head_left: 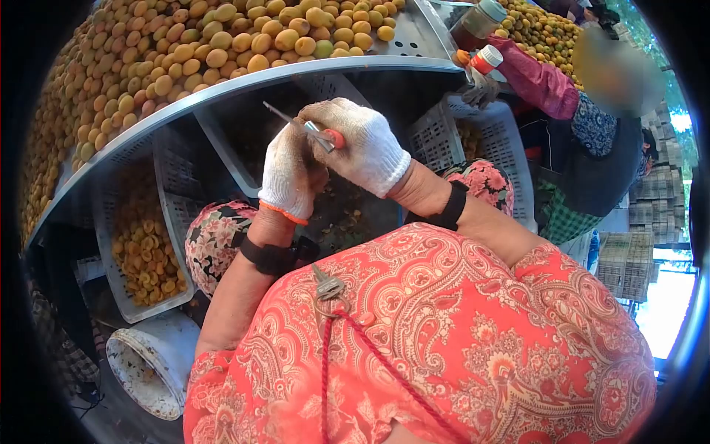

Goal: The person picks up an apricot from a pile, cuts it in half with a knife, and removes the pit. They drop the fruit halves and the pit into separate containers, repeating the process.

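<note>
Both hands wear soiled white knit gloves and meet in front of my body, below the metal table rim. My right hand (pixel 362 140) is closed around a small knife (pixel 319 136) with a red handle end. Its thin blade points up and to the left, past the top of the other glove. My left hand (pixel 287 172), with an orange cuff edge, is closed and pressed against the right one. Whatever its fingers hold is hidden. Heaped apricots (pixel 244 41) cover the table beyond the hands.
A crate (pixel 181 292) of halved apricots stands at left, above a white bucket (pixel 166 348) lying tilted. Another crate (pixel 510 140) is at right, beside a co-worker (pixel 592 148) in a patterned top. A lidded jar (pixel 477 22) and a red-and-white bottle (pixel 487 59) sit by the table's corner.
</note>
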Demonstrator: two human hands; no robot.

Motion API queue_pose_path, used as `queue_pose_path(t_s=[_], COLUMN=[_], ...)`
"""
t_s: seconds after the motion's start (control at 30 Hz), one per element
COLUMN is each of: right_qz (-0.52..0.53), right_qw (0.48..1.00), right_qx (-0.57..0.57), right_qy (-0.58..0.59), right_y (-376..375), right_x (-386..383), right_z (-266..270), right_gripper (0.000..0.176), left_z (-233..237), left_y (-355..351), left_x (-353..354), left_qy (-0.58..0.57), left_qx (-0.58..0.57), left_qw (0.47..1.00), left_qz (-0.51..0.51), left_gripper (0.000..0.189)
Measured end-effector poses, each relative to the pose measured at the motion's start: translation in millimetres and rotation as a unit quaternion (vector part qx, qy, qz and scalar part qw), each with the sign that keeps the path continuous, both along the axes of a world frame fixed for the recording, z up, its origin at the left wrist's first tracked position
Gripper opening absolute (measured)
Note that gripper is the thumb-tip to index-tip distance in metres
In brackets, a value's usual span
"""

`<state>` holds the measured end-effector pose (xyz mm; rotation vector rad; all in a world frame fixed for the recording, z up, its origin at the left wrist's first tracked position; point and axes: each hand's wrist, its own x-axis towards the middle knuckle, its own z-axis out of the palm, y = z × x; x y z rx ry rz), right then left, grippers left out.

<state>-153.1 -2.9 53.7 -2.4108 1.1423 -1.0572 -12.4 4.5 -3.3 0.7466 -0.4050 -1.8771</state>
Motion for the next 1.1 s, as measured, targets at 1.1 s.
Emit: queue_pose_path(t_s=[1.1], right_qz=[-0.157], right_qw=[0.808], right_qx=[0.410], right_qy=[-0.393], right_y=[-23], right_x=[-8], right_z=[0], right_gripper=[0.029], left_z=[19], left_y=[-10], left_x=[11], left_qy=[0.028], left_qx=[-0.105], left_qw=[0.994], left_qz=[0.018], left_gripper=[0.035])
